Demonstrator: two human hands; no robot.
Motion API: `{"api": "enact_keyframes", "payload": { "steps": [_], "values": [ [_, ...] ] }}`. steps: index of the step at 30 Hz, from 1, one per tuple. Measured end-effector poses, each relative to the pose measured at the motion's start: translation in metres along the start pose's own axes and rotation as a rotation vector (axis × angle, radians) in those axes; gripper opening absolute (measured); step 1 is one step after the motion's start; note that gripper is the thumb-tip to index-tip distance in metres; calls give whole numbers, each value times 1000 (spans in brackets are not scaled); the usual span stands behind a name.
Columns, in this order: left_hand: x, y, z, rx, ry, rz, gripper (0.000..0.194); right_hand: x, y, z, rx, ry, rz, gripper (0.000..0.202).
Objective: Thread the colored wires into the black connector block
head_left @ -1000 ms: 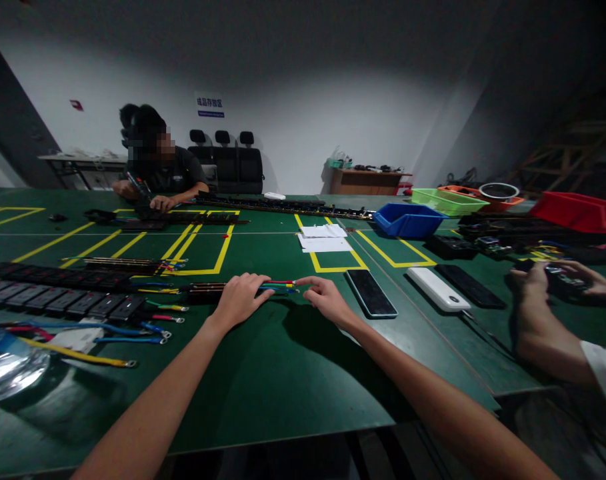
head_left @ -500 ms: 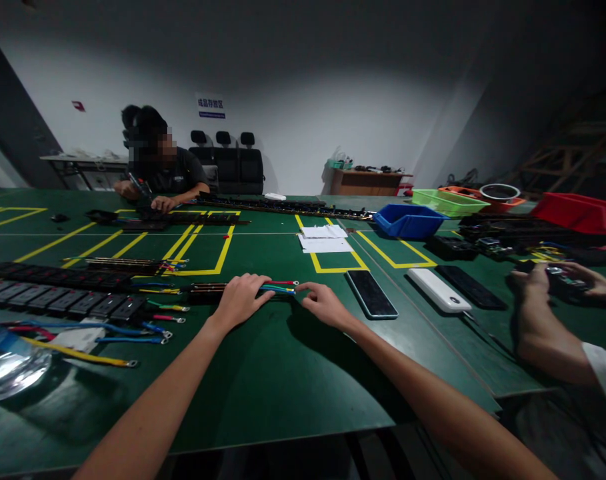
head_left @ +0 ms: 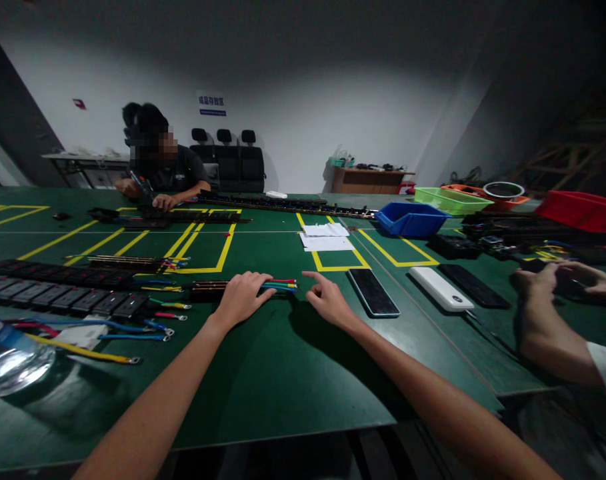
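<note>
My left hand (head_left: 243,298) lies over a dark strip with copper-coloured bars (head_left: 209,288), its fingers wrapped across the top and the thumb along the near side. Red, green, yellow and blue wires (head_left: 285,285) with ring ends come out from beneath it to the right. Just right of those ends is my right hand (head_left: 327,300), apart from them and holding nothing. Its index finger points out while the other fingers are curled in. On the table left of my hands lie black segmented strips (head_left: 77,300) with coloured cables (head_left: 103,353) ending in metal lugs.
A phone (head_left: 373,293), a white power bank (head_left: 440,289) and papers (head_left: 327,237) lie to the right. Beyond stand a blue bin (head_left: 411,220) and a red bin (head_left: 590,210). A co-worker's hands (head_left: 543,287) are at far right; another person (head_left: 167,167) works opposite.
My right hand has drawn back slightly from the wire ends, and its index finger has straightened upward. My left hand stays on the strip. The wire ends lie closer together.
</note>
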State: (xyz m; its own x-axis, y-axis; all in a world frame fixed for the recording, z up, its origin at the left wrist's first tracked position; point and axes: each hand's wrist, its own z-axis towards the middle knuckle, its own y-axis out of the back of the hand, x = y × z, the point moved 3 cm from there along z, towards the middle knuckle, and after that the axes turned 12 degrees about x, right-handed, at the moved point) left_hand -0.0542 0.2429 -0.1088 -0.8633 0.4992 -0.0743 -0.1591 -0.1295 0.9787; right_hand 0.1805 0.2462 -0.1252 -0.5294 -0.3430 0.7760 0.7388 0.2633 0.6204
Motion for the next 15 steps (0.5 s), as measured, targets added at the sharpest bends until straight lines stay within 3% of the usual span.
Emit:
{"api": "enact_keyframes", "payload": {
  "steps": [4, 11, 15],
  "values": [
    [0, -1, 0, 0, 1, 10, 38, -3, -5, 1, 95, -26, -122, 52],
    [-2, 3, -1, 18, 9, -8, 39, 19, -1, -6, 225, 114, 267, 71],
    [-3, 4, -1, 15, 7, -3, 38, 24, -5, -10, 286, 151, 316, 77]
  ]
}}
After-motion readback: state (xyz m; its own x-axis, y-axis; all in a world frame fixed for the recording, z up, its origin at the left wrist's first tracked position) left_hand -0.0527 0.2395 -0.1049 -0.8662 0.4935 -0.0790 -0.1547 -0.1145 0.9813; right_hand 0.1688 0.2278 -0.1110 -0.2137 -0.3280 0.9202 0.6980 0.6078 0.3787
